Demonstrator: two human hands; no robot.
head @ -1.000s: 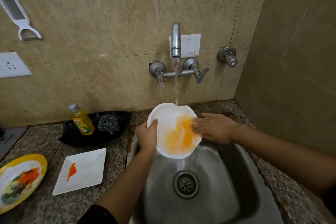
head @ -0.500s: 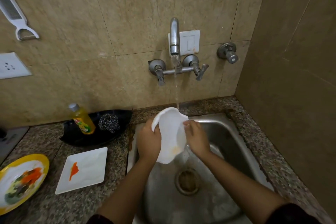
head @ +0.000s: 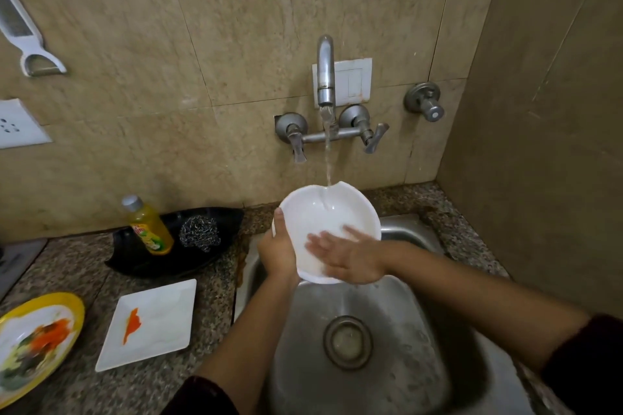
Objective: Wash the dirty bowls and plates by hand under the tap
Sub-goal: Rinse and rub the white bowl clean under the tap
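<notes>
A white bowl [head: 323, 216] is held over the steel sink [head: 397, 364], tilted toward me, with water from the tap [head: 325, 77] running into its far side. My left hand [head: 278, 251] grips its left rim. My right hand [head: 347, 256] lies flat inside the bowl, fingers spread and blurred. The inside of the bowl looks white. On the counter to the left lie a white square plate [head: 158, 317] with an orange smear and a yellow-rimmed plate [head: 37, 344] with orange and green residue.
A black dish [head: 202, 256] behind the plates holds a yellow soap bottle [head: 148, 226] and a steel scrubber [head: 199, 233]. A peeler [head: 23, 34] hangs on the wall at left. A side wall stands close on the right.
The orange stain that filled the bowl a second ago is gone. The bowl was turned edge-on, then faced back up under the stream, and my right hand moved inside it.
</notes>
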